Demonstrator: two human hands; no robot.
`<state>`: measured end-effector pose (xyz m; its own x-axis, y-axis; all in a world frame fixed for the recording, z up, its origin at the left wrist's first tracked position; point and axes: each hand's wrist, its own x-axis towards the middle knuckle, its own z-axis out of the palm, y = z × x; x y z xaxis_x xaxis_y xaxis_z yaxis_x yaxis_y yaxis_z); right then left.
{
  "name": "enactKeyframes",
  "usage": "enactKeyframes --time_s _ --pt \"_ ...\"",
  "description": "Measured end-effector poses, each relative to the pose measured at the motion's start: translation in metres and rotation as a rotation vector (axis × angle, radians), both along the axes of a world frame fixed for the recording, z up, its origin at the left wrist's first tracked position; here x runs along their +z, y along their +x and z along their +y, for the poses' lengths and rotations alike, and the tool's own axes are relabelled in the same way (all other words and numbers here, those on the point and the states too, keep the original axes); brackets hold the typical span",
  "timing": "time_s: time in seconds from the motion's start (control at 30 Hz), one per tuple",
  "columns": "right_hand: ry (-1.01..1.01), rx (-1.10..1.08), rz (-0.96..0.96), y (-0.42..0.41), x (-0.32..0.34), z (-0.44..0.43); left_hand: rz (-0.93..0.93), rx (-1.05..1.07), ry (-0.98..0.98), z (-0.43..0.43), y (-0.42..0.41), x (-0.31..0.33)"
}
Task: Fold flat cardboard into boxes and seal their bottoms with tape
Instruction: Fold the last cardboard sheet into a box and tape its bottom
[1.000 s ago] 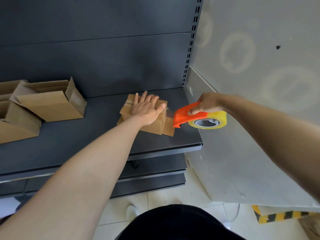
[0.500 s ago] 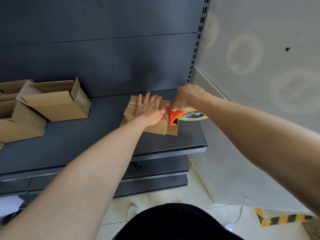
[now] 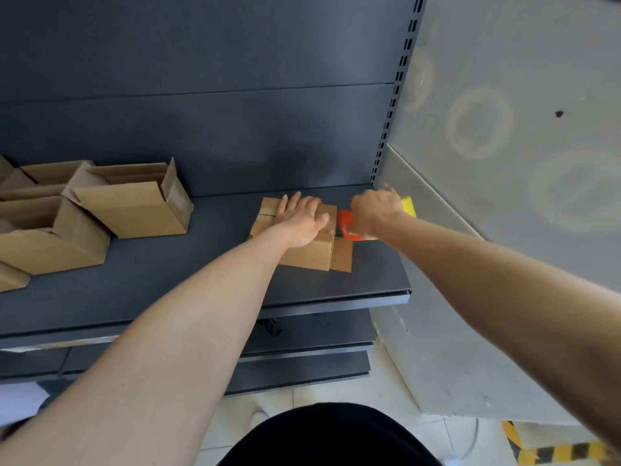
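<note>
A small brown cardboard box (image 3: 311,255) lies bottom-up on the dark shelf (image 3: 201,284), near its right end. My left hand (image 3: 300,218) presses flat on its closed flaps, fingers spread. My right hand (image 3: 373,210) grips an orange tape dispenser (image 3: 346,223) with a yellow tape roll (image 3: 408,205) and holds it against the box's right edge. A loose flap (image 3: 341,254) sticks out at the box's lower right. The dispenser's blade is hidden behind my hand.
Several folded open boxes (image 3: 134,201) stand at the shelf's left. The slotted upright (image 3: 389,116) and a grey wall panel (image 3: 504,129) close off the right side. Lower shelves (image 3: 302,348) and a tiled floor lie below.
My right hand brought the dispenser from the right in against the box's right edge. It has turned so the roll now shows behind my hand. My left hand stays pressed on the box.
</note>
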<state>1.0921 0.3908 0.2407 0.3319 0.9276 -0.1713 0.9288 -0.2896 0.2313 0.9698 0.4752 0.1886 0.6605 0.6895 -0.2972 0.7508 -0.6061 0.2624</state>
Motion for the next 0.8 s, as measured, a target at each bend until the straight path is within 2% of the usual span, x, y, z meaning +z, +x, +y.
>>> enactKeyframes --time_s 0.13,0.2,0.27,0.33,0.47,0.63,0.73,0.77,0.8 --pt "0.092 -0.146 0.088 0.021 0.003 0.014 -0.081 0.019 -0.073 -0.001 -0.004 0.003" --pt "0.082 -0.228 0.171 0.027 -0.003 0.025 -0.260 0.092 -0.190 0.000 -0.007 0.009" --pt "0.068 -0.257 0.176 0.032 -0.022 0.033 -0.482 0.201 -0.285 0.002 -0.013 0.015" --pt "0.050 -0.252 0.136 0.035 -0.043 0.038 -0.578 0.273 -0.242 0.002 -0.021 0.017" --pt "0.058 -0.245 0.133 0.036 -0.068 0.045 -0.445 0.395 0.031 0.013 -0.043 0.013" --pt "0.144 -0.314 0.310 0.039 -0.088 0.051 -0.483 0.623 -0.152 0.011 -0.054 0.009" --pt "0.286 -0.357 0.379 0.036 -0.069 0.055 -0.472 0.669 -0.165 0.012 -0.053 0.008" --pt "0.313 -0.408 0.463 0.033 -0.060 0.057 -0.456 0.682 -0.161 0.013 -0.053 0.009" --pt "0.303 -0.506 0.637 0.026 -0.048 0.057 -0.441 0.698 -0.166 0.014 -0.052 0.009"
